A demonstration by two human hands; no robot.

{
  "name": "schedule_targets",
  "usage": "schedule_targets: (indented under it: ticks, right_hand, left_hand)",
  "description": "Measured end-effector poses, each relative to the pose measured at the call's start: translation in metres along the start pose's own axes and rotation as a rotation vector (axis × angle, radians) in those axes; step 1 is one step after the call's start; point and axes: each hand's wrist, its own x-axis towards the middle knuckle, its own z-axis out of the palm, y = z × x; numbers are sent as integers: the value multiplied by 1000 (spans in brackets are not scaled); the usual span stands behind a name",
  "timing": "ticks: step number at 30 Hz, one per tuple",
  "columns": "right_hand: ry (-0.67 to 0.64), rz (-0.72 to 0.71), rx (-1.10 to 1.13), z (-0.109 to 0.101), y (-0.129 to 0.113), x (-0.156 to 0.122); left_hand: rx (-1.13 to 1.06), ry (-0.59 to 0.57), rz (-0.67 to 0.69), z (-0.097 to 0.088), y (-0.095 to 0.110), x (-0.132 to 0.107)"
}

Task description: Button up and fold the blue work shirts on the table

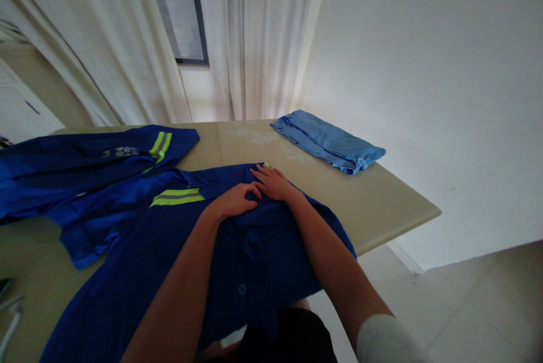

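Blue jacket [254, 253] (arms [326, 253] hide pt.), cloth [328, 139] nr. wall [445, 97]

head camera | head-worn, looking forward and down | close above table [390, 210] | left hand [234, 201], right hand [274, 184] mid-frame

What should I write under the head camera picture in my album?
Left hand and right hand on yellow-striped blue clothes, with light-blue cloth farther along the table.

Likely a home — pale curtains [265, 40], window [180, 7], patterned table [390, 204], tiled floor [479, 306]
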Motion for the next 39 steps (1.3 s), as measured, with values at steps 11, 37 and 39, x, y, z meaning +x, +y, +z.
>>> schedule_targets:
  ticks: [11,37,39]
  right_hand:
    - [331,108,87,-14,7,-2]
    - [490,185,661,-17,-1,4]
    - [413,176,700,-18,0,3]
  left_hand:
    - [5,-9,-26,-3,3,-2]
    - [-974,321,34,32,8,32]
    - [-1038,284,-24,31,8,37]
